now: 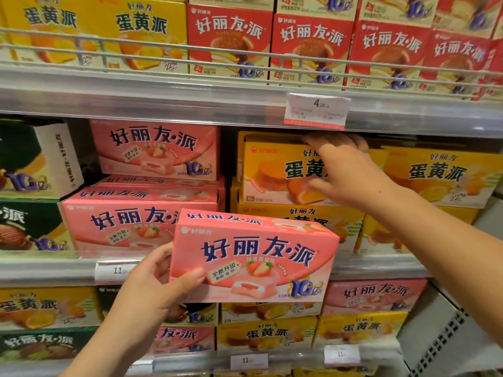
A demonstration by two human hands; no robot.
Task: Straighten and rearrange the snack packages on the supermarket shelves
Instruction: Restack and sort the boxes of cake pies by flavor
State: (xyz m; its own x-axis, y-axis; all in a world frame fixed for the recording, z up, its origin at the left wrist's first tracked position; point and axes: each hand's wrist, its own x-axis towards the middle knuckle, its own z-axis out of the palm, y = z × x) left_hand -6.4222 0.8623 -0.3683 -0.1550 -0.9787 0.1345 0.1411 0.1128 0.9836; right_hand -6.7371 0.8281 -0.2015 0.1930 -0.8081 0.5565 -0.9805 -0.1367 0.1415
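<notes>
My left hand (pixel 160 278) grips the left end of a pink strawberry pie box (pixel 253 257), held in the air in front of the middle shelf. My right hand (pixel 345 170) reaches onto the middle shelf and grips a yellow egg-yolk pie box (pixel 275 170), fingers over its top edge and thumb on its front. That box stands on another yellow box (pixel 296 216). Left of it, pink strawberry boxes (pixel 155 148) are stacked, the lower one (pixel 119 221) jutting forward.
The top shelf holds yellow boxes (pixel 114 31) and red pie boxes (pixel 310 47) behind a wire rail. Green boxes (pixel 24 221) stand at the far left. More yellow boxes (pixel 441 175) fill the right. The lower shelf carries mixed yellow and pink boxes (pixel 375 295). Price tags (pixel 317 111) hang on the shelf edges.
</notes>
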